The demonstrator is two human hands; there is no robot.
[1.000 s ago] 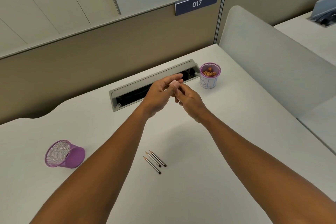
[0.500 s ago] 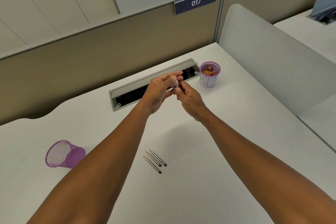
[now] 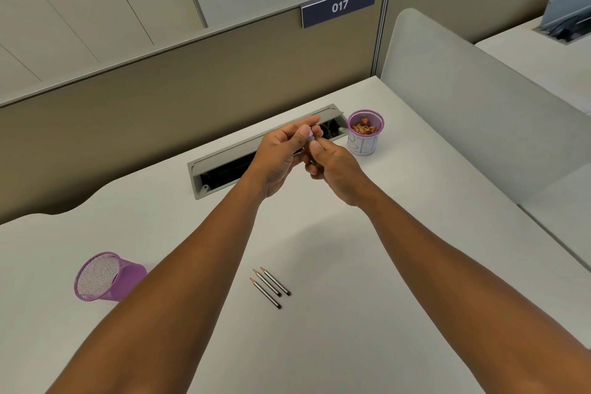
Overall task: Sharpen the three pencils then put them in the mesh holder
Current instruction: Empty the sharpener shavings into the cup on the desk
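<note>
White desk (image 3: 367,265), wide, bounded at the back by a tan partition (image 3: 160,99) carrying a blue plate marked 017 (image 3: 339,5), and at the right by a pale grey divider (image 3: 479,112). Long grey cable tray (image 3: 224,166) set into the desk near the back, its lid propped up. Two bare forearms reach forward over the desk, the hands meeting above the tray's right end. Left hand (image 3: 281,157): fingers curled, thumb and fingertips pinching a small pale object (image 3: 309,134), too small and too covered to name. Right hand (image 3: 335,166): fingers curled in toward the same object, thumb tip just beside it; whether its grip is actually on the object, cannot tell. Purple mesh holder (image 3: 105,277) lies tipped on its side at the left of the desk, mouth facing the camera. A smaller cup (image 3: 365,134) with a purple rim stands upright just right of the tray, with brownish shavings inside. Three pencils (image 3: 270,286) lie side by side on the desk between the forearms, nearly parallel, points toward the back left, well apart from the holder and from both hands.
</note>
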